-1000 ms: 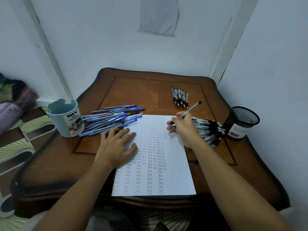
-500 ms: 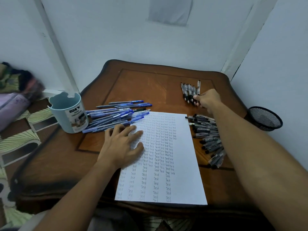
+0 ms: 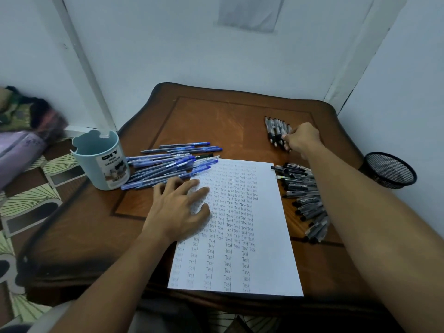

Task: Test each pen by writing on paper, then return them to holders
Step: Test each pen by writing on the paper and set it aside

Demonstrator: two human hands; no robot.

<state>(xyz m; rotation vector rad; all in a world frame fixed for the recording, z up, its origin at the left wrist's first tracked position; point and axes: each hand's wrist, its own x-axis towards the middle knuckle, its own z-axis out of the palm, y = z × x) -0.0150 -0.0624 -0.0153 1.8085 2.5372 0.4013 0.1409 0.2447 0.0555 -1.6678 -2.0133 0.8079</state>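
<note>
My left hand (image 3: 179, 213) lies flat, fingers spread, on the one sheet of paper (image 3: 259, 236) nearest me, its long axis running away from me. Beside it lie two heaps too many to count: blue pens (image 3: 168, 168) pointing left-right, black pens (image 3: 305, 198) fanned rightward. Farthest, my right hand (image 3: 301, 138) touches a row of about six black pens (image 3: 276, 129), fingers curled; grip unclear. Two holders: a blue cup (image 3: 101, 162), a mesh cup (image 3: 389, 169).

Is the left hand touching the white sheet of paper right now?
Touching. The head view shows the left hand lying flat, fingers spread, on the white sheet of paper, covering its upper left rows of handwriting.
</note>
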